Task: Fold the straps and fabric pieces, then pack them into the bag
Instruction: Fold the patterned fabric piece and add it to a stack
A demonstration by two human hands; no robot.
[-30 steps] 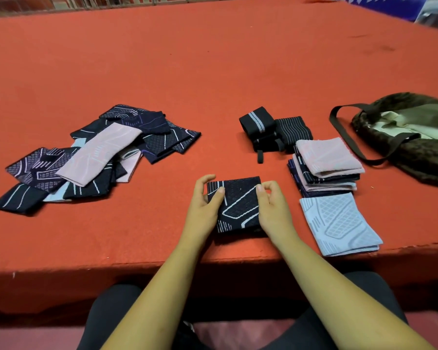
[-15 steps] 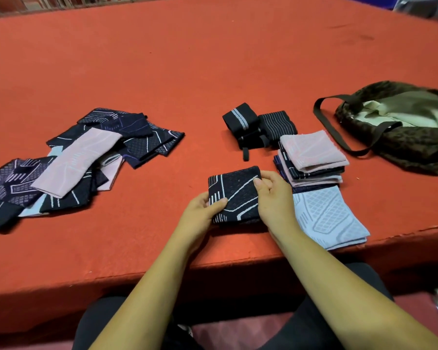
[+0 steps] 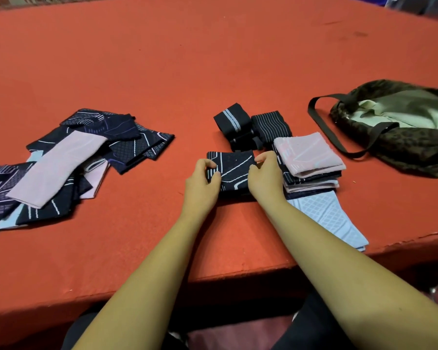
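A folded black fabric piece with white lines (image 3: 234, 173) is held between both hands just above the red table. My left hand (image 3: 202, 183) grips its left edge and my right hand (image 3: 264, 178) grips its right edge. Right of it stands a stack of folded pieces (image 3: 309, 160) with a pink one on top. A pale blue folded piece (image 3: 326, 218) lies in front of that stack. Two rolled black straps (image 3: 250, 126) sit behind. The dark patterned bag (image 3: 400, 137) lies open at the far right.
A loose heap of unfolded dark and pink fabric pieces (image 3: 61, 162) covers the left side of the red table (image 3: 213, 59). The bag's black handle loop (image 3: 324, 122) stretches toward the stack. The table's front edge runs just below my forearms.
Both hands have carried the black folded piece farther from the table's edge and to the right, so it now sits next to the folded stack.
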